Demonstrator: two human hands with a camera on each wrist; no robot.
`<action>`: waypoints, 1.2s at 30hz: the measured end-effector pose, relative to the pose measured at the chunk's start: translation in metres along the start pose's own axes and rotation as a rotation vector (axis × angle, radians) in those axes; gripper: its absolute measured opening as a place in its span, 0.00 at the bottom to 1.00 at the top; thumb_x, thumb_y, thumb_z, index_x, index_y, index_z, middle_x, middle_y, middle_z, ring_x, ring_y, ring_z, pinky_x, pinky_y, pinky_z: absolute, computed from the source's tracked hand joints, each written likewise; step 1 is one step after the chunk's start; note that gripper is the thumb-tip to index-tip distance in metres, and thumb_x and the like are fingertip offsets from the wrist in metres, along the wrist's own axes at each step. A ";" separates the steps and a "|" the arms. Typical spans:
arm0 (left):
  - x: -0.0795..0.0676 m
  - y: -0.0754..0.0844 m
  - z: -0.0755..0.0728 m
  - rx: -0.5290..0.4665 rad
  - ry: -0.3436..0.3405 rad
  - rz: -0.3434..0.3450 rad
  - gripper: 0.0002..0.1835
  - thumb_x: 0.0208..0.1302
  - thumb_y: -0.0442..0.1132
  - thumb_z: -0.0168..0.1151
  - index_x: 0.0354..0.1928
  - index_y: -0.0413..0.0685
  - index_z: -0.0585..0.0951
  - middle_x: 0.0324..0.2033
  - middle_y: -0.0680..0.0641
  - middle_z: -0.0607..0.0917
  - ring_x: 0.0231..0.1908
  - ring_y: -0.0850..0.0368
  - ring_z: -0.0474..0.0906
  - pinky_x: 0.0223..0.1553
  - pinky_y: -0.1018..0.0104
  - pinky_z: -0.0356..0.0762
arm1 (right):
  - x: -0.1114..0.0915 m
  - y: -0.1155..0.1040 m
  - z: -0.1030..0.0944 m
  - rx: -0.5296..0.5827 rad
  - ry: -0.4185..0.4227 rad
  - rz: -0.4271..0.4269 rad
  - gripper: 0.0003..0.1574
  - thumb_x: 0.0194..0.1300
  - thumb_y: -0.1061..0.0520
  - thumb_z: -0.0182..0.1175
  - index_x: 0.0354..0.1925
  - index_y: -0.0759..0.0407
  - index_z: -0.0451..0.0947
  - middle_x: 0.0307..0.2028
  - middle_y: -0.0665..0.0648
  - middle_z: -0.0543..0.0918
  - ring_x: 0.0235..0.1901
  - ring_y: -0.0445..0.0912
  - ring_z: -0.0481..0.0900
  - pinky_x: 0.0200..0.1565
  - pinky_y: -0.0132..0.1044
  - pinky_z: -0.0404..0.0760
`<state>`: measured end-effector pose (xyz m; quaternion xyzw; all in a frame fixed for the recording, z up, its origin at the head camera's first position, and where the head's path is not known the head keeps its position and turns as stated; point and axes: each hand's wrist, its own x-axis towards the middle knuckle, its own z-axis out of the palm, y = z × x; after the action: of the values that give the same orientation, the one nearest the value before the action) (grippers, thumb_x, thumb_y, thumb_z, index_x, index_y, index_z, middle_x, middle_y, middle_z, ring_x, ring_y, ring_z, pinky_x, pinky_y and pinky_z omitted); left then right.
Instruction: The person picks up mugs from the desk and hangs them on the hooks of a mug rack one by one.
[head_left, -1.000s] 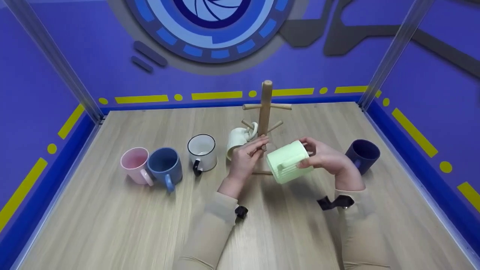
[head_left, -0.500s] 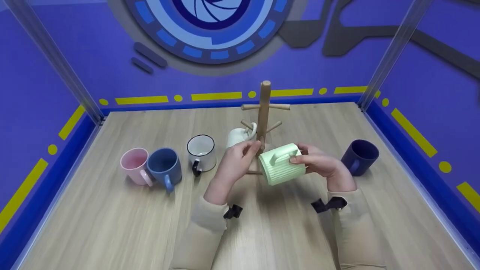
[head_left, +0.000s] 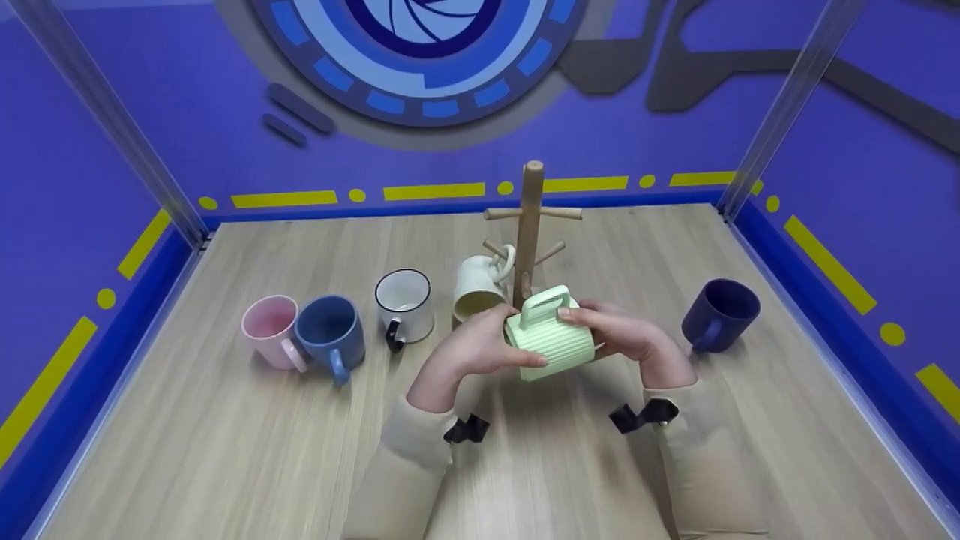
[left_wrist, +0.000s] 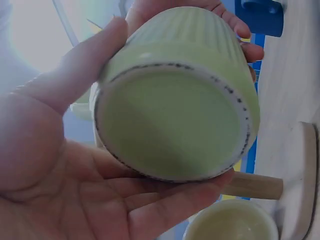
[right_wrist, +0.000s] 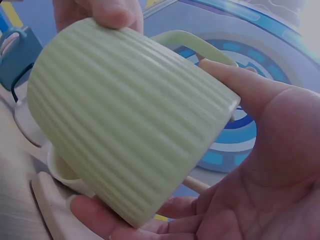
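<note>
A light green ribbed mug (head_left: 559,343) lies tilted on its side in the air, handle uppermost, between both hands. At its base end my left hand (head_left: 478,346) holds it, thumb on the near side and fingers beneath; the left wrist view shows the round green bottom (left_wrist: 172,122) facing that palm. My right hand (head_left: 628,334) grips the rim end, its thumb beside the handle (right_wrist: 195,44). Just behind stands a wooden mug tree (head_left: 529,225) with several pegs. A cream mug (head_left: 475,283) hangs by its handle on a lower left peg, partly covered by my left hand.
Upright on the table to the left are a pink mug (head_left: 271,334), a blue mug (head_left: 330,337) and a white mug (head_left: 405,304) with black rim and handle. A dark purple mug (head_left: 721,315) stands at right. Blue-purple panels (head_left: 420,165) wall the table.
My left hand has left the mug tree's post and taken hold of the green mug's base. My right hand has brought the mug leftward and turned its handle upward.
</note>
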<state>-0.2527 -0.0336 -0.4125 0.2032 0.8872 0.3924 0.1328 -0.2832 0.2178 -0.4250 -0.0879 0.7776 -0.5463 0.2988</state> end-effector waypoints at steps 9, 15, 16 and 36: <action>0.017 -0.021 0.001 -0.144 -0.011 -0.092 0.41 0.53 0.55 0.79 0.61 0.33 0.78 0.48 0.42 0.86 0.46 0.52 0.78 0.51 0.55 0.80 | 0.006 0.015 -0.013 -0.017 -0.094 -0.117 0.57 0.65 0.45 0.69 0.74 0.75 0.52 0.55 0.61 0.79 0.45 0.43 0.82 0.41 0.35 0.85; 0.031 -0.034 0.008 -0.279 -0.007 -0.152 0.35 0.55 0.53 0.78 0.56 0.34 0.81 0.40 0.47 0.85 0.40 0.56 0.77 0.42 0.65 0.77 | 0.017 0.024 -0.017 0.062 -0.043 -0.156 0.53 0.62 0.55 0.70 0.73 0.76 0.55 0.55 0.58 0.78 0.46 0.41 0.83 0.46 0.37 0.87; 0.034 -0.036 0.010 -0.315 -0.008 -0.154 0.33 0.56 0.53 0.78 0.55 0.34 0.82 0.39 0.48 0.85 0.40 0.57 0.78 0.41 0.66 0.78 | 0.019 0.025 -0.017 0.074 -0.022 -0.147 0.52 0.63 0.55 0.69 0.73 0.76 0.56 0.55 0.58 0.78 0.47 0.41 0.82 0.47 0.37 0.87; 0.040 -0.045 0.023 -0.347 0.123 -0.195 0.22 0.59 0.47 0.78 0.44 0.35 0.86 0.26 0.54 0.79 0.30 0.60 0.73 0.32 0.72 0.72 | 0.046 0.037 -0.009 0.066 0.174 -0.108 0.45 0.64 0.52 0.67 0.70 0.73 0.64 0.58 0.61 0.79 0.45 0.41 0.79 0.45 0.35 0.83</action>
<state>-0.2906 -0.0272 -0.4646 0.0660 0.8282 0.5363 0.1487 -0.3182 0.2180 -0.4733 -0.0718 0.7764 -0.5923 0.2029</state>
